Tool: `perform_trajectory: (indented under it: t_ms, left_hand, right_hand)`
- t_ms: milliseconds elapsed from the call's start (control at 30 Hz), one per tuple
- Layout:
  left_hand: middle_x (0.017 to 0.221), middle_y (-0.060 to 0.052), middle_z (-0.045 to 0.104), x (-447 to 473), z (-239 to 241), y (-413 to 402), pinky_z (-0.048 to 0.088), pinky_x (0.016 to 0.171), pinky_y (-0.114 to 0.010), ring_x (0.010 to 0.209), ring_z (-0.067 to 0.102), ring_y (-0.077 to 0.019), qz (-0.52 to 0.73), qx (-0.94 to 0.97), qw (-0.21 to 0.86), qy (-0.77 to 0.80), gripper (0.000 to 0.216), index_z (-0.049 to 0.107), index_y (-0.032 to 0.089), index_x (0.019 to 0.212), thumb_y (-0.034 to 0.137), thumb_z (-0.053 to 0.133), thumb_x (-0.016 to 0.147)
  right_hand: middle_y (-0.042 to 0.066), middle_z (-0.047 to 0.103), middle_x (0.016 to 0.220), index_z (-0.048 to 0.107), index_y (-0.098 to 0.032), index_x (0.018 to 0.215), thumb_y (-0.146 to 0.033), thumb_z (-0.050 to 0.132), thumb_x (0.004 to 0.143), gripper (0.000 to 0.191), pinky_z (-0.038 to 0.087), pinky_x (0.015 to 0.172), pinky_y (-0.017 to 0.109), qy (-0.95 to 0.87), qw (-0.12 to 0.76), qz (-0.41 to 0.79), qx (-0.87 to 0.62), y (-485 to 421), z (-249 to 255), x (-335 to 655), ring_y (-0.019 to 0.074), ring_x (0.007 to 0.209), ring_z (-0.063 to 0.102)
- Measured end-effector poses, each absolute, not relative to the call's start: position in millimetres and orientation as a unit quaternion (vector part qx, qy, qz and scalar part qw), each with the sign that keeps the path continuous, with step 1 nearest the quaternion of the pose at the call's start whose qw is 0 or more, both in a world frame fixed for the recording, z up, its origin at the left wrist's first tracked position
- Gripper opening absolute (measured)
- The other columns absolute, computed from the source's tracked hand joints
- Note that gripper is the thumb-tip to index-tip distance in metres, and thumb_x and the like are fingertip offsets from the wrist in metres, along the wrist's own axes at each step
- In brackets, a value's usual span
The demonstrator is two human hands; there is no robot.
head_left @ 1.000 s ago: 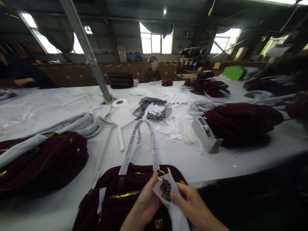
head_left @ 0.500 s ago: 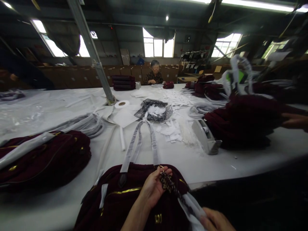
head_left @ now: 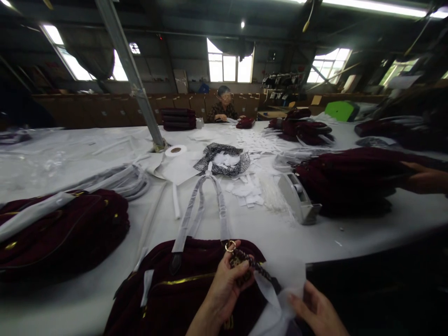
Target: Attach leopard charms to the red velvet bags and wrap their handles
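A maroon handbag [head_left: 191,261] lies in front of me, its handles [head_left: 187,217] wrapped in white and a gold zipper across its front. Over its right side, my left hand [head_left: 227,284] is closed on a dark braided bag charm [head_left: 257,266], with a gold ring [head_left: 230,246] at its upper end. The charm's patterned part is half hidden by my fingers. My right hand [head_left: 317,308] pinches a thin white sheet of wrapping paper [head_left: 289,275], which lies around the charm's lower end.
Another maroon bag [head_left: 63,228] lies at left. At right are a grey tape dispenser [head_left: 297,198] and stacked maroon bags [head_left: 346,182], with a co-worker's hand [head_left: 425,177] on them. White paper pieces, a paper roll [head_left: 175,150] and a metal post [head_left: 140,88] stand beyond. Another person [head_left: 224,107] sits across the table.
My left thumb has closed over the charm, where the palm was open under it. The white paper has spread and risen in my right hand. At right, the co-worker's wrapped-handled bag has come down onto the stack.
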State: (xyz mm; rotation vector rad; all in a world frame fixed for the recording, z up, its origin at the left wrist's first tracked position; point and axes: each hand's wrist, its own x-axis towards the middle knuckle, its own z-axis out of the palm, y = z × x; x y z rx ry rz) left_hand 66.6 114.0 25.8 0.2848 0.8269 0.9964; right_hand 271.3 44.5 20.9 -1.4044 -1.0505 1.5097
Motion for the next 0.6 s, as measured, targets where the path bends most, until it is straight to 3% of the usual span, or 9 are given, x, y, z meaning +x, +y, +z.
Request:
perform_trajectory:
  t_ms: [67, 167, 233, 300, 433, 533, 600]
  left_hand:
    - [0.086, -0.001, 0.067, 67.3, 26.4, 109.7, 0.051, 0.072, -0.033, 0.074, 0.064, -0.0158, 0.459, 0.097, 0.795, 0.385, 0.045, 0.054, 0.023, 0.108, 0.015, 0.072, 0.067]
    - [0.091, -0.005, 0.068, 63.7, 21.2, 108.3, 0.048, 0.081, -0.032, 0.088, 0.063, -0.0181, 0.481, 0.036, 0.821, 0.306, 0.019, 0.062, 0.018, 0.09, 0.016, 0.068, 0.072]
    - [0.099, -0.009, 0.067, 60.9, 16.8, 108.9, 0.044, 0.09, -0.034, 0.103, 0.058, -0.022, 0.498, 0.007, 0.836, 0.23, 0.017, 0.064, 0.017, 0.09, 0.015, 0.066, 0.074]
    - [0.095, -0.008, 0.067, 60.3, 13.8, 110.0, 0.043, 0.092, -0.035, 0.102, 0.058, -0.0221, 0.506, -0.006, 0.842, 0.189, 0.019, 0.064, 0.019, 0.095, 0.018, 0.064, 0.075]
    - [0.066, 0.002, 0.055, 62.6, 12.2, 116.0, 0.05, 0.075, -0.03, 0.063, 0.057, -0.0096, 0.553, -0.019, 0.811, 0.192, 0.012, 0.062, 0.023, 0.093, 0.022, 0.057, 0.082]
    - [0.065, 0.003, 0.049, 56.8, 11.4, 126.8, 0.051, 0.062, -0.022, 0.055, 0.051, -0.0057, 0.575, -0.033, 0.787, 0.22, 0.011, 0.061, 0.02, 0.09, 0.016, 0.053, 0.084]
    - [0.063, 0.003, 0.046, 48.1, 10.0, 136.1, 0.043, 0.046, -0.011, 0.05, 0.047, -0.0031, 0.587, -0.042, 0.774, 0.232, 0.014, 0.06, 0.019, 0.09, 0.015, 0.047, 0.087]
  right_hand:
    - [0.012, 0.063, 0.104, 0.059, -0.015, 0.106, -0.054, 0.06, 0.074, 0.05, 0.048, 0.084, 0.035, -0.42, 0.41, 0.607, -0.536, 53.4, 21.3, 257.8, 0.0271, 0.095, 0.059]
    - [0.012, 0.066, 0.098, 0.062, -0.01, 0.102, -0.057, 0.061, 0.073, 0.056, 0.047, 0.084, 0.034, -0.45, 0.393, 0.593, -0.54, 62.6, 21.4, 242.2, 0.0279, 0.092, 0.06]
    - [0.012, 0.067, 0.091, 0.065, -0.008, 0.096, -0.059, 0.061, 0.071, 0.057, 0.048, 0.081, 0.034, -0.461, 0.375, 0.575, -0.563, 66.5, 22.3, 236.4, 0.0294, 0.091, 0.06]
    - [0.011, 0.068, 0.087, 0.066, -0.007, 0.093, -0.06, 0.062, 0.069, 0.057, 0.048, 0.08, 0.034, -0.469, 0.37, 0.561, -0.573, 68.5, 22.6, 233.3, 0.0302, 0.09, 0.06]
    - [0.01, 0.068, 0.077, 0.068, -0.008, 0.086, -0.056, 0.059, 0.073, 0.051, 0.048, 0.063, 0.03, -0.48, 0.359, 0.532, -0.599, 65.7, 10.3, 239.3, 0.0261, 0.075, 0.062]
    - [0.008, 0.065, 0.064, 0.068, -0.009, 0.076, -0.053, 0.055, 0.073, 0.046, 0.041, 0.046, 0.026, -0.471, 0.306, 0.479, -0.675, 50.1, -13.2, 271.9, 0.0218, 0.055, 0.058]
    - [0.008, 0.065, 0.062, 0.068, -0.013, 0.066, -0.046, 0.057, 0.067, 0.035, 0.042, 0.049, 0.028, -0.451, 0.3, 0.401, -0.738, 27.4, -29.8, 311.3, 0.0246, 0.058, 0.06]
